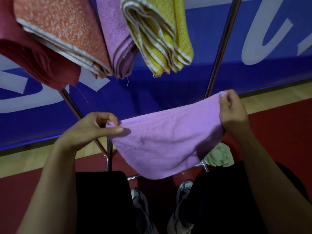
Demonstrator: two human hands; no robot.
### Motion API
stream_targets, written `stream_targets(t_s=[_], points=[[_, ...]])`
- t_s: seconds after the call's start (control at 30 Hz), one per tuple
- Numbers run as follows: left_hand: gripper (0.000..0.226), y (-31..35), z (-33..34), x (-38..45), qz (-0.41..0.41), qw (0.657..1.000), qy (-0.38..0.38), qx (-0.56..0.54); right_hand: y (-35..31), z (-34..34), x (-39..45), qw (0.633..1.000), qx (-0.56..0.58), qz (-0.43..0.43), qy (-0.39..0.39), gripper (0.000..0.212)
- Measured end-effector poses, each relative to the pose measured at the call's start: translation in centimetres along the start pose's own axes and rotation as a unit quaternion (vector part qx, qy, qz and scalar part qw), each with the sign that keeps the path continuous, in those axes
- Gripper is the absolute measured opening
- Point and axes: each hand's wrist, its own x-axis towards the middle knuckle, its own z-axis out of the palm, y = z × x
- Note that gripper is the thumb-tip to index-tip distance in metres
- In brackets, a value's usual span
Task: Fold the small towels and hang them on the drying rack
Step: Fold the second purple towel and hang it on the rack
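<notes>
Both hands, left hand (94, 127) and right hand (232, 109), pinch the purple towel (167, 142) by its top corners below the drying rack (222, 48). Saggy middle, so the fold could easily come out crooked.

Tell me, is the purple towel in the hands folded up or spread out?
Spread out. The left hand and right hand pinch opposite ends of the purple towel, which sags between them.

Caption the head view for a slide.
Both hands, left and right, pinch a purple towel stretched below four folded towels.
</notes>
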Motion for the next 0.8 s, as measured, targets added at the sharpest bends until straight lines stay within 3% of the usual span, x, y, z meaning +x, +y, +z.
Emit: stream_targets(t_s=[0.23, 0.57, 0.67, 0.8], points=[[0.006, -0.8, 0.3, 0.6, -0.042, 0.996, -0.02, 0.072, 0.6, -0.2, 0.4, 1.0, -0.006, 0.007, 0.024, 0.021], [0.044, -1.6, 1.3, 1.1, -0.082, 0.973, -0.078, 0.201, 1.2, -1.0, 0.5, 0.999, -0.015, 0.014, 0.035, 0.03], [0.053, -1.6, 0.4, 0.3, -0.056, 0.986, -0.033, 0.152, 1.0, -1.2, 0.4, 0.999, -0.027, 0.012, 0.027, 0.028], [0.039, -0.3, 0.3, -0.3, -0.006, 0.998, 0.067, 0.004, 1.2, -1.3, 0.5, 0.999, -0.024, 0.026, 0.024, 0.028]])
